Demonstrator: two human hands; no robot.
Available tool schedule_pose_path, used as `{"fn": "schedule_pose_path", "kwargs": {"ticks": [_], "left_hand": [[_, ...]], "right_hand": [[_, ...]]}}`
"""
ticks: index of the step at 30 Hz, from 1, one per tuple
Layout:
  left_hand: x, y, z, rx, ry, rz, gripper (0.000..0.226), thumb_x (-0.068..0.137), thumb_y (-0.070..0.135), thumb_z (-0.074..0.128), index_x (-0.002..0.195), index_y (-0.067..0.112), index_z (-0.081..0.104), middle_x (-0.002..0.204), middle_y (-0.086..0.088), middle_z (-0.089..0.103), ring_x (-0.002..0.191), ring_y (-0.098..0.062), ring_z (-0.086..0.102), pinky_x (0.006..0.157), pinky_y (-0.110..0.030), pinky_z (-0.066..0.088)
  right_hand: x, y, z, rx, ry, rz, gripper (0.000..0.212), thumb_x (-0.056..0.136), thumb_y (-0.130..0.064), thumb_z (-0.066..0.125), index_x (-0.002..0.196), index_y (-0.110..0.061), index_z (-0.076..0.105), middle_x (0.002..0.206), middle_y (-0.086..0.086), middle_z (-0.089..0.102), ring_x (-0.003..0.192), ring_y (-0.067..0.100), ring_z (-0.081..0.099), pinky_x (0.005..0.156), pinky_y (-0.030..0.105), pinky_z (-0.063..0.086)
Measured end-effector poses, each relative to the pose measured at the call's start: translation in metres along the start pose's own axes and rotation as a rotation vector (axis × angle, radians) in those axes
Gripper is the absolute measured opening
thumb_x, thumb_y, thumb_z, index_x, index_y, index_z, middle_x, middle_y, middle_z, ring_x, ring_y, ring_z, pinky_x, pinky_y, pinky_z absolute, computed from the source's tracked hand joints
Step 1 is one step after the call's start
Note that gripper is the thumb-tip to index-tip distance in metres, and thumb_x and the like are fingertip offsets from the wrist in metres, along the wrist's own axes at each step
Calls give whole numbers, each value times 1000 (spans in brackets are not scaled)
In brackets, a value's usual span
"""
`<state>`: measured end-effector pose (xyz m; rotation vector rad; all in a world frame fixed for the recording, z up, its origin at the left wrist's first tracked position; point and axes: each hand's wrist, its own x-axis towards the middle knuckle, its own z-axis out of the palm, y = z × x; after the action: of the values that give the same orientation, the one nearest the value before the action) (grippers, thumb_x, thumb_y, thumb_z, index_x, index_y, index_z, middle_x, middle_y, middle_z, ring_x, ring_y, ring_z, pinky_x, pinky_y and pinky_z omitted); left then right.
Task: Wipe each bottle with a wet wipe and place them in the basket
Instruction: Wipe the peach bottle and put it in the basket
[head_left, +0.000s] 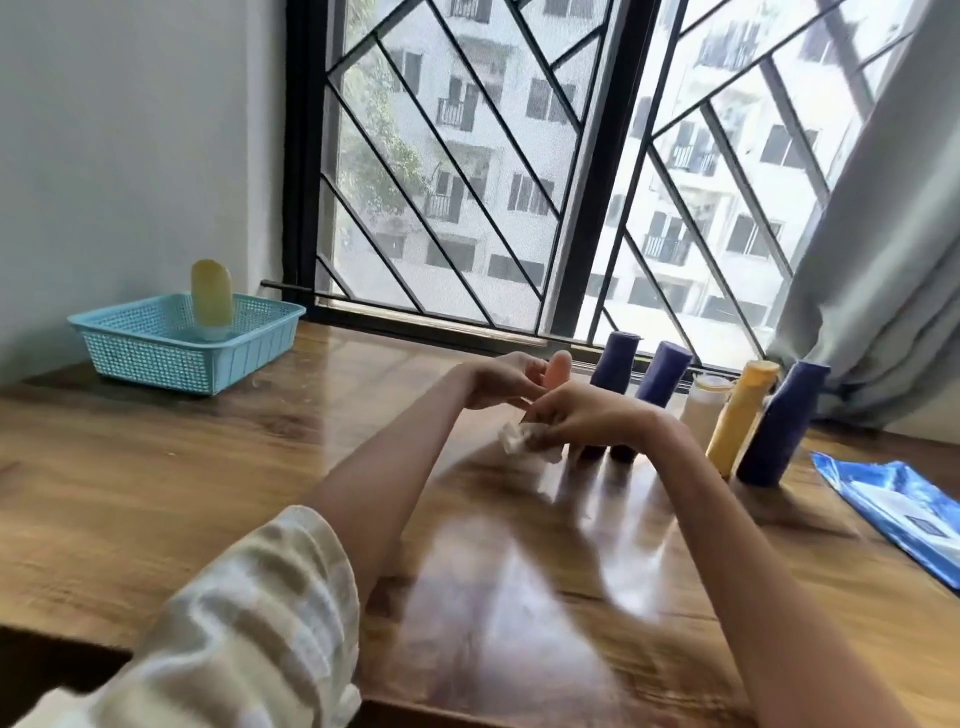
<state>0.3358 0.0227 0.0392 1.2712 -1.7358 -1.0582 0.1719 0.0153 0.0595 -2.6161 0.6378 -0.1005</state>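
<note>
Bottles: your left hand (498, 382) grips an orange bottle (558, 368) above the tabletop (260, 467); your right hand (582, 421) pinches a wipe (514, 439) beside it. Five more bottles (743, 415) stand right, by the wipes pack (893, 504). One yellow bottle (211, 293) stands in the basket (171, 353), far left.

A wide stretch of bare tabletop (208, 467) is lying open between the frame's centre and the blue basket (171, 358) at the upper left. Inside it, a yellow bottle (211, 293) is standing upright, leaving room all round. At right of centre, a row of bottles (769, 421) is crowding the window edge, close together. A blue wipes pack (898, 509) is lying at the right edge, and the curtain (883, 260) is hanging just behind the row.
</note>
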Motion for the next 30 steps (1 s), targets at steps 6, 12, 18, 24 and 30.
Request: {"fn": "schedule_pose_path", "kwargs": {"ticks": [6,12,18,24,30], "left_hand": [[-25,-19,-25,-239,225,78,24,83,24,65,100,9,59,81,2,66,74,-10,63,71,-23,53],[-46,-29,-35,-436,377,165,98,31,76,76,101,9,60,77,3,70,71,-9,65,65,-21,53],[-36,-32,-34,-594,469,271,93,35,77,73,102,13,63,76,2,64,63,-5,59,54,-16,48],[-36,-30,-36,-674,445,337,58,48,75,59,59,18,60,53,8,50,46,-2,47,45,-13,38],[-34,-30,-23,-701,366,288,71,48,74,67,93,19,64,77,1,57,67,-7,53,57,-16,40]], "right_hand": [[4,4,-7,161,251,8,16,87,-28,64,86,-12,65,72,-4,61,63,4,56,53,18,47],[33,-8,11,324,688,-19,16,87,-22,65,97,-10,59,77,0,62,63,10,62,56,23,55],[65,-27,27,413,948,-60,24,81,-37,70,97,-18,70,78,7,71,64,17,68,60,38,58],[67,-36,49,145,990,-218,17,84,-24,68,98,-19,74,88,0,70,73,9,62,62,16,43],[60,-30,37,169,1118,-106,23,83,-43,67,90,-21,72,82,1,72,76,16,66,66,34,51]]}}
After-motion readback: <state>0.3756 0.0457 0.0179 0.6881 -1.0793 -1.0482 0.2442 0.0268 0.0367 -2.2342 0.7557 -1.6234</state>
